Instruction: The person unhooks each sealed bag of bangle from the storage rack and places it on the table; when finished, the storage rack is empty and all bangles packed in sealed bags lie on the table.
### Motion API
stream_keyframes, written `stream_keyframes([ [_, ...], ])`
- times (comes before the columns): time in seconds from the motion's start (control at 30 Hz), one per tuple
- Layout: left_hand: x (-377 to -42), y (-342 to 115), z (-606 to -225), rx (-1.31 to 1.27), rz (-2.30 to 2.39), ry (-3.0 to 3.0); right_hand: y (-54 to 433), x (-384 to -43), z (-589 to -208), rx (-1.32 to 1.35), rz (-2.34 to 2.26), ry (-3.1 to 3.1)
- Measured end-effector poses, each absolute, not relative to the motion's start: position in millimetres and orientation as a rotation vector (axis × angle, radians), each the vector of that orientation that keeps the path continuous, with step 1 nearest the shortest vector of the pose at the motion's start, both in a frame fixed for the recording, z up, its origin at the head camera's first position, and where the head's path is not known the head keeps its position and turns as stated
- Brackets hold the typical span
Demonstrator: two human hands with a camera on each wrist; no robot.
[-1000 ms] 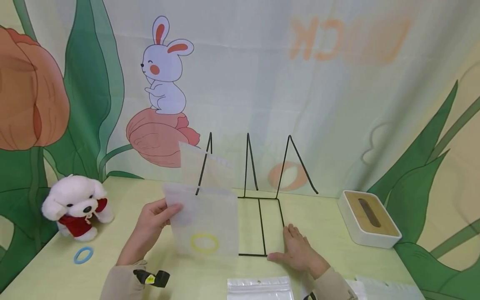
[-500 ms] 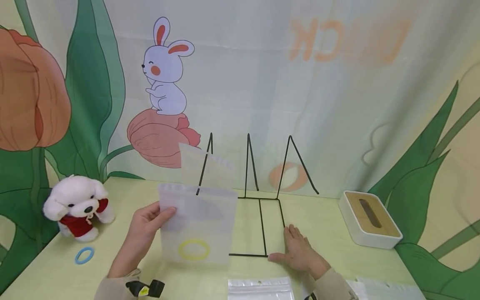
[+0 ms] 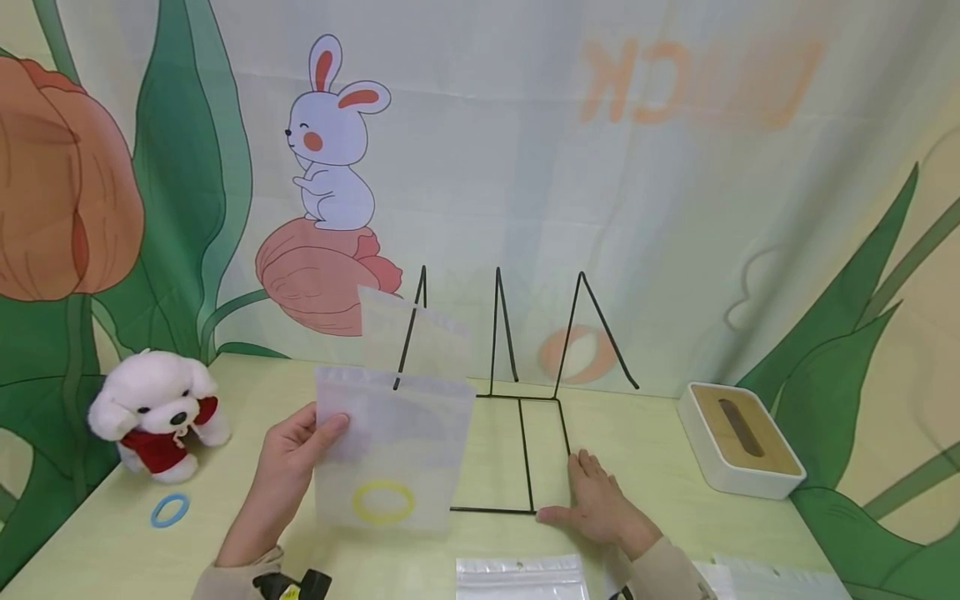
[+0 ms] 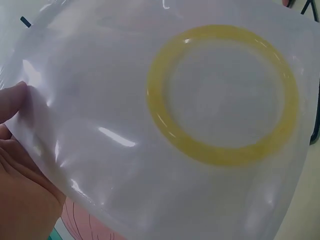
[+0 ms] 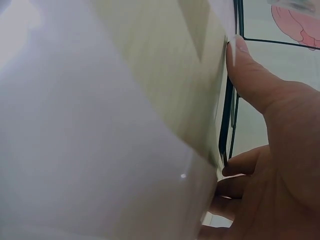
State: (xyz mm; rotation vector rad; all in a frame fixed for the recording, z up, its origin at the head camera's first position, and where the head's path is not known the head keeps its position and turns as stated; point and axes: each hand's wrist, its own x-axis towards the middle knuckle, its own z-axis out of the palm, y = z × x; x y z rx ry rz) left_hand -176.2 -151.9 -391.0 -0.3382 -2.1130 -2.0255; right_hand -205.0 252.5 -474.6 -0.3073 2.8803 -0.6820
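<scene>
My left hand (image 3: 292, 450) pinches the left edge of a translucent zip bag (image 3: 420, 442) between thumb and fingers. A yellow ring (image 3: 383, 502) lies inside the bag's lower part; the left wrist view shows it large. The left hook's tip pokes out in front of this bag's top strip. Behind it, a second clear bag (image 3: 442, 346) hangs on the same slanting hook arm. The black wire rack (image 3: 527, 454) has three raised hooks. My right hand (image 3: 600, 504) rests on the right front corner of its base, fingers extended along the side wire, thumb at the front wire.
A silvery zip bag (image 3: 520, 577) lies at the table's front edge, with more clear bags (image 3: 780, 579) to its right. On the left are a white plush dog (image 3: 161, 408) and a blue ring (image 3: 170, 510). A white box with a wooden lid (image 3: 742, 442) stands right.
My left hand has drawn the front bag's edge left and slightly down, and the yellow ring has shifted with it. The right hand keeps its place on the rack.
</scene>
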Motion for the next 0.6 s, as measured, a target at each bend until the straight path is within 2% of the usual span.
stream_keyframes([
  [0.6, -162, -154, -384, -0.330, -2.015, -2.085, 252, -205, -475, -0.321, -0.674, 2.890],
])
